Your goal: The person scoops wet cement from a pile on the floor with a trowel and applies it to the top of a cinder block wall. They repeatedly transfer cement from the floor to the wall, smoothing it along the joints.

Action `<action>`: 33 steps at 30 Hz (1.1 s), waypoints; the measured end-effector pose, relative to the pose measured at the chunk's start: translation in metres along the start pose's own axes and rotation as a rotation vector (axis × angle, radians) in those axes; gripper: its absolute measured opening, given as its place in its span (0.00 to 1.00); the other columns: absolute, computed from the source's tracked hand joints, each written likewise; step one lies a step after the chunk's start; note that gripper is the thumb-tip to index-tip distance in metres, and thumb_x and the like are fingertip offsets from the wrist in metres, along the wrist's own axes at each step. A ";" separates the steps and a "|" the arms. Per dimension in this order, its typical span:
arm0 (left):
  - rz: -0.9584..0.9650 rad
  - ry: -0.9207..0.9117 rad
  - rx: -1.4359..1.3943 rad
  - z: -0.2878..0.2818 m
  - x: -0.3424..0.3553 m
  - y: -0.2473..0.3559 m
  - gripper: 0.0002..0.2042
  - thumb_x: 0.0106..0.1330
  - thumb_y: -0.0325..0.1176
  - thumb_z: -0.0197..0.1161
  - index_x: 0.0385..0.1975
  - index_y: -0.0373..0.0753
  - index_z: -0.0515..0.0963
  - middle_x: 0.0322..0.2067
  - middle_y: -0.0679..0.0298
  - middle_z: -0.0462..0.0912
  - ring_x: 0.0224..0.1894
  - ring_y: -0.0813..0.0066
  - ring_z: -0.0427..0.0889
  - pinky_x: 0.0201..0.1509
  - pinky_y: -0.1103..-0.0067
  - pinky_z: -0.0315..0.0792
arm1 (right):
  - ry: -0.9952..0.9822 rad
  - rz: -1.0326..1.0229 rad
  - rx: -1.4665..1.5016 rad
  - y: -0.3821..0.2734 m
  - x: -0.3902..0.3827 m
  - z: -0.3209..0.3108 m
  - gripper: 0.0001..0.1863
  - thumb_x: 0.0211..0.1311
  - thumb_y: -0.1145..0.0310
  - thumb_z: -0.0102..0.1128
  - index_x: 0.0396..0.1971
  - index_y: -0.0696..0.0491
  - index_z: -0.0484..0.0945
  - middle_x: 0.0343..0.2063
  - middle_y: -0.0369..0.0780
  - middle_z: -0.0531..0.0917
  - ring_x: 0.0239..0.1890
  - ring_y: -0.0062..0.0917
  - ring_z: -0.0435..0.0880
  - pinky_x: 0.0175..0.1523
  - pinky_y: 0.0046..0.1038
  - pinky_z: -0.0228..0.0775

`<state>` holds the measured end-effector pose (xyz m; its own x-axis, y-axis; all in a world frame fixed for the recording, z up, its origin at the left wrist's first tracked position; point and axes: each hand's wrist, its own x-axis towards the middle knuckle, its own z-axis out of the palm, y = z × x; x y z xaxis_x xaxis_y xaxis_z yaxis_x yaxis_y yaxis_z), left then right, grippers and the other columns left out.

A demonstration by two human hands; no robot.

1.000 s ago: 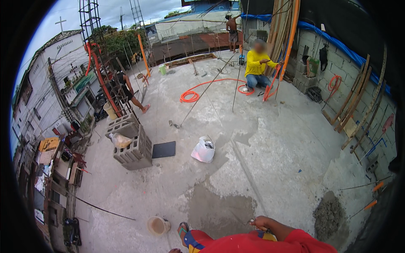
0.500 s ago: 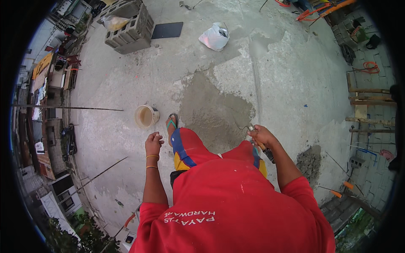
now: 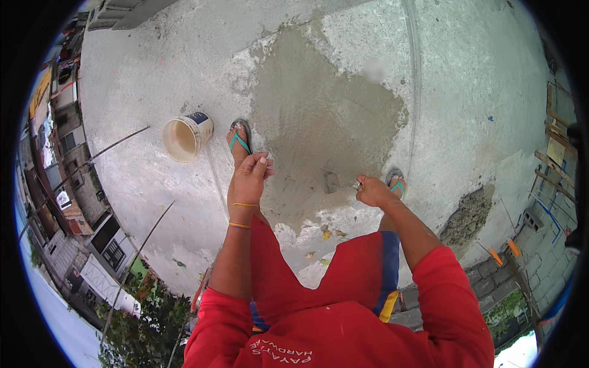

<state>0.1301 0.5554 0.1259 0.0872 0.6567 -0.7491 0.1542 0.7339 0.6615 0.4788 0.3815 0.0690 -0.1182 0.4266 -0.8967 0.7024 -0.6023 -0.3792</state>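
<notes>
My left hand [image 3: 253,172] is raised above my left foot at the edge of a wet grey cement patch [image 3: 307,107], fingers pinched; what they hold, if anything, is too small to make out. My right hand [image 3: 373,191] grips a trowel by its handle, and the trowel blade [image 3: 331,181] lies on the wet patch, smeared grey. A white bucket [image 3: 184,138] with a cloudy, pale inside stands left of my left foot. A rough pile of mixed mortar [image 3: 466,218] sits to my right.
Concrete blocks [image 3: 116,12] stand at the top left. The slab's left edge has thin rods [image 3: 147,239] sticking out over buildings below. Along the right are a block wall [image 3: 543,264], leaning planks [image 3: 558,172] and orange-ended bars [image 3: 496,256]. Dry leaves [image 3: 326,234] lie between my legs.
My view has swung down from the wider rooftop and co-workers to the patch at my feet. My left hand has risen toward the patch; the trowel in my right hand now reaches into it.
</notes>
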 end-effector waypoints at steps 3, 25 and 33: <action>-0.078 0.030 -0.005 0.018 0.051 -0.055 0.14 0.80 0.37 0.61 0.56 0.34 0.80 0.43 0.62 0.87 0.38 0.77 0.85 0.48 0.78 0.80 | -0.192 0.048 -0.131 0.034 0.086 0.084 0.20 0.50 0.65 0.66 0.45 0.53 0.83 0.47 0.53 0.87 0.52 0.50 0.86 0.54 0.48 0.79; -0.240 0.023 -0.019 0.023 0.119 -0.123 0.15 0.78 0.40 0.63 0.55 0.37 0.81 0.42 0.63 0.88 0.36 0.76 0.86 0.45 0.78 0.80 | 0.202 0.190 0.295 0.030 0.327 -0.205 0.13 0.53 0.70 0.71 0.39 0.55 0.83 0.17 0.37 0.74 0.18 0.27 0.73 0.25 0.34 0.64; -0.328 -0.082 -0.043 0.041 0.127 -0.120 0.13 0.77 0.35 0.64 0.55 0.35 0.79 0.42 0.64 0.86 0.36 0.78 0.84 0.43 0.81 0.77 | -0.305 0.196 -0.020 0.001 0.280 -0.117 0.16 0.52 0.71 0.72 0.42 0.53 0.85 0.24 0.37 0.83 0.26 0.26 0.79 0.29 0.31 0.69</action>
<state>0.1633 0.5439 -0.0501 0.1194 0.3693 -0.9216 0.1456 0.9117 0.3842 0.5286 0.5792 -0.1562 -0.1818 0.0819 -0.9799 0.7457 -0.6381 -0.1917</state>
